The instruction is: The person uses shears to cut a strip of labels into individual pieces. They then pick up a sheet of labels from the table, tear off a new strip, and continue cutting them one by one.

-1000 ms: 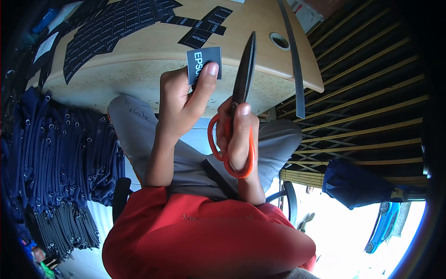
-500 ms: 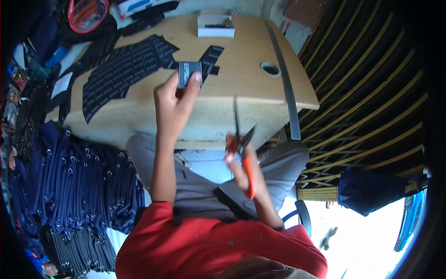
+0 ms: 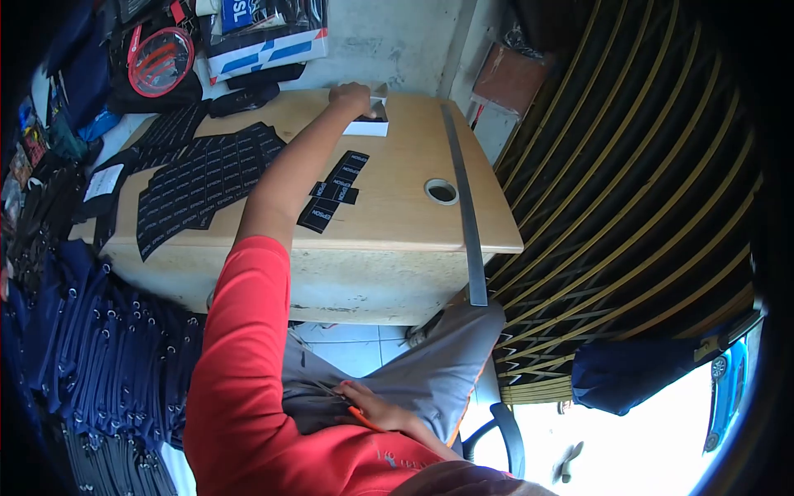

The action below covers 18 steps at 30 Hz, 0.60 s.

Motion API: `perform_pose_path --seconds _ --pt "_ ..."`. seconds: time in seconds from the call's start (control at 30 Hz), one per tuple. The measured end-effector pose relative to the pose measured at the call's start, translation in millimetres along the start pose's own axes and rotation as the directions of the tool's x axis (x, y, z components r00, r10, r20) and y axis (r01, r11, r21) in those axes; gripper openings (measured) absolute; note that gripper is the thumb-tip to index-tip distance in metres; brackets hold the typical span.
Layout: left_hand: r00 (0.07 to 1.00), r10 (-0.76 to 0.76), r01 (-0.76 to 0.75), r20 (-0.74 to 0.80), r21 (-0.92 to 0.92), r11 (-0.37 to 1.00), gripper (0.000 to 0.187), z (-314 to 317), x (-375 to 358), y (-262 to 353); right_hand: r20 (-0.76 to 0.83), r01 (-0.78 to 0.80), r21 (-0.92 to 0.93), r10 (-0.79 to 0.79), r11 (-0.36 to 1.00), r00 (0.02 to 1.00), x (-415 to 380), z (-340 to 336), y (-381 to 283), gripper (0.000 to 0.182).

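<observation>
My left hand [image 3: 351, 98] reaches over the desk to the small white box [image 3: 368, 128], its fingers bent at the box's left side. What those fingers hold, if anything, is hidden. Low over my lap, my right hand [image 3: 374, 408] grips a pair of scissors [image 3: 361, 417] with orange handles; the blades point up and left. Between the two hands, several cut black strips printed EPSON [image 3: 345, 172] lie overlapping on the desk. Larger black printed sheets [image 3: 207, 179] are spread to the left of my forearm.
A long metal ruler [image 3: 465, 198] runs along the desk's right side and overhangs the front edge, beside a round cable hole [image 3: 442, 192]. Navy straps with metal rings [image 3: 107, 347] hang at the left. A folding gate [image 3: 612, 190] stands at the right.
My left hand, which held a small EPSON label over the desk front, has moved away to the white box. My right hand has lowered the scissors to my lap. The view has shifted.
</observation>
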<state>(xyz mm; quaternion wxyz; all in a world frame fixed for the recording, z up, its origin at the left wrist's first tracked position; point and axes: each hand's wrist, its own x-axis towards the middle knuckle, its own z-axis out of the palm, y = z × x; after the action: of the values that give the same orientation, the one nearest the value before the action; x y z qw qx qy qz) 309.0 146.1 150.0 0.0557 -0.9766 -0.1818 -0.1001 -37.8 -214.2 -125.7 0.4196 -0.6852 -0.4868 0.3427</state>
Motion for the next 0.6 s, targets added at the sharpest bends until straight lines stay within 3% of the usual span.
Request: perform_pose_path --seconds 0.1,0.2,0.23,0.3,0.37,0.47,0.53,0.6 --pt "0.991 -0.13 0.129 0.003 -0.144 0.981 0.052 13.5 7.1 -9.8 0.277 0.079 0.175 -0.126 0.981 0.952 -3.0 -16.4 12.0 0.054" --pt "0.975 -0.017 -0.004 -0.22 -0.096 0.995 0.028 5.7 -22.3 -37.9 0.324 0.051 0.17 -0.105 0.984 0.94 -7.1 -22.3 9.9 0.057" --pt "0.977 -0.026 0.008 -0.21 -0.085 0.996 0.028 -0.7 -31.8 -52.0 0.336 0.055 0.183 -0.115 0.982 0.935 -5.4 -26.0 8.3 0.057" --pt "0.908 0.393 -0.41 -0.142 -0.117 0.905 0.02 -8.9 -59.0 -85.0 0.4 0.016 0.193 -0.094 0.981 0.912 -2.0 -32.6 5.0 0.059" --pt "0.831 0.555 -0.529 -0.043 -0.374 0.762 0.021 -6.6 -95.6 -107.8 0.448 0.065 0.15 -0.127 0.986 0.885 5.6 -44.0 3.9 0.062" --pt "0.822 0.566 -0.533 0.064 -0.264 0.804 0.036 -4.4 -158.6 -117.4 0.505 0.12 0.13 -0.17 0.984 0.846 13.1 -51.8 17.3 0.07" --pt "0.83 0.557 -0.539 -0.005 -0.26 0.801 0.034 13.4 -187.2 -111.6 0.572 0.086 0.239 -0.211 0.967 0.793 23.3 -57.8 14.5 0.067" --pt "0.848 0.528 -0.514 -0.051 -0.322 0.795 0.031 29.8 -204.9 -100.8 0.57 0.026 0.233 -0.158 0.972 0.806 24.9 -49.9 13.9 0.062"
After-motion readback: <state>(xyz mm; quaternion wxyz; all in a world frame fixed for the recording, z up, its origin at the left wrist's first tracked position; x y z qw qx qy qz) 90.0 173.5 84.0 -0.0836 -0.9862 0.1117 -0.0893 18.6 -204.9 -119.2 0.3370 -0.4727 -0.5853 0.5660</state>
